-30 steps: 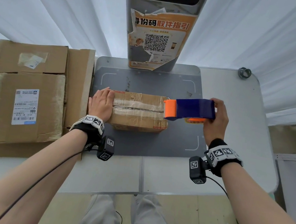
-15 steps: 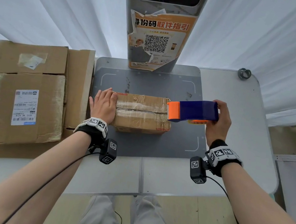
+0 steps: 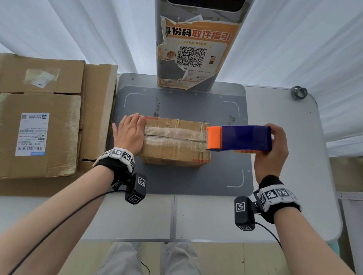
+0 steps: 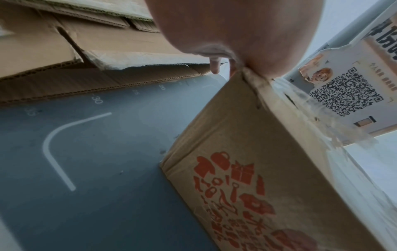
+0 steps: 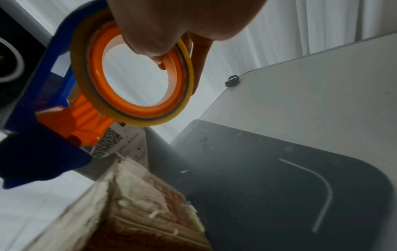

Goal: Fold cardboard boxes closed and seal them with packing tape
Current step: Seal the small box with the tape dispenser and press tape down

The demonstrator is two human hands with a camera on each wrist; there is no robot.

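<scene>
Gripping the blue and orange tape dispenser (image 3: 241, 138) from its rear end, my right hand (image 3: 271, 154) has fingers curled round the body, thumb hooked in the orange roll core in the right wrist view. Its orange nose sits at the right end of the small cardboard box (image 3: 175, 142), over the taped seam. My left hand (image 3: 129, 132) lies flat, fingers straight, pressing the box's left end. That box rests on the dark grey mat (image 3: 169, 182) of the white table (image 3: 298, 136). Flattened cartons (image 3: 37, 120) lie stacked to the left.
</scene>
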